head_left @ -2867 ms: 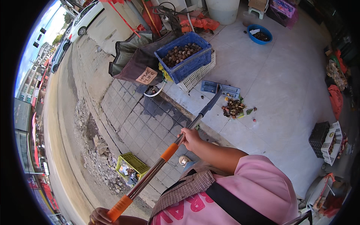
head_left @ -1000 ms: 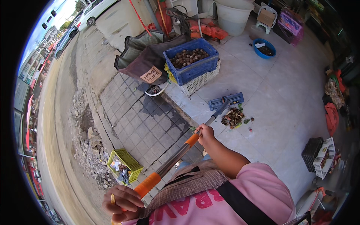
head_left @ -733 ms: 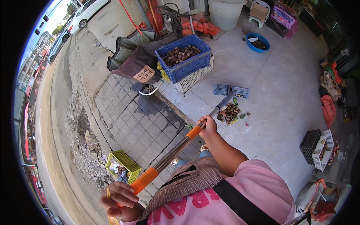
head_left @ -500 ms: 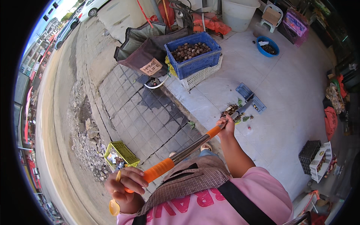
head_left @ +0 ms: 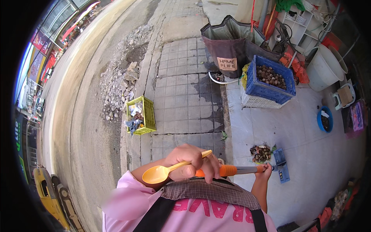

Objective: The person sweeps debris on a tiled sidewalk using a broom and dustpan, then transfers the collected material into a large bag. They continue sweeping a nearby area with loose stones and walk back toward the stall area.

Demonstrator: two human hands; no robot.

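My left hand [head_left: 192, 164] is closed round the orange grip [head_left: 224, 170] at the near end of a long-handled tool, which has a metal shaft [head_left: 246, 169]. The same hand also holds a yellow spoon [head_left: 156, 174], its bowl pointing left. Farther along the shaft, my right hand [head_left: 264, 171] is wrapped round it near its far end. There, a flat blue head [head_left: 282, 165] in two parts rests on the tiles, beside a small pile of brown debris [head_left: 261, 153] with some green leaves. The exact kind of tool I cannot make out.
A yellow-green crate [head_left: 148, 115] with litter stands on the paving at left. A blue crate [head_left: 267, 91] of small round brown things sits on a white crate [head_left: 259, 101], by a dark bag [head_left: 228, 46]. Right are a white bucket [head_left: 324, 69] and a blue basin [head_left: 320, 123].
The view has swung left, shifting the surroundings rightward. My left hand has come from the lower left towards the middle, and the tool has gone from slanting to nearly level. Both hands keep their hold.
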